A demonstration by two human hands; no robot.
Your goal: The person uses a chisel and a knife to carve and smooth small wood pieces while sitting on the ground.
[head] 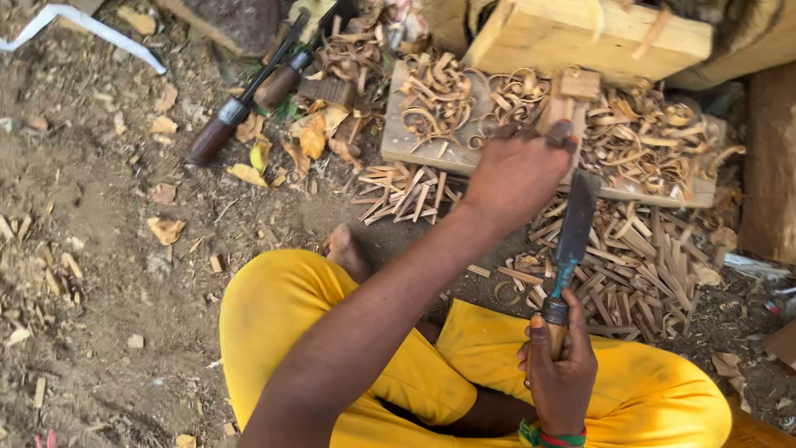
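My left hand (518, 170) reaches forward and grips a small pale wooden piece (574, 90) that stands on a flat wooden board (414, 145). The fingers wrap around the piece's lower part and hide it. My right hand (560, 365) is closed on the wooden handle of a broad chisel (575, 224). The chisel's dark blade points up, with its tip just right of and below my left hand. Curled wood shavings (643, 137) cover much of the board. My crossed legs in yellow trousers (282, 315) lie below both hands.
Two dark-handled tools (217, 133) (280, 83) lie on the dirt at upper left. A thick pale beam (580, 33) lies behind the board, and a log (771, 166) stands at the right edge. Split wood chips (647, 265) are piled in front of the board.
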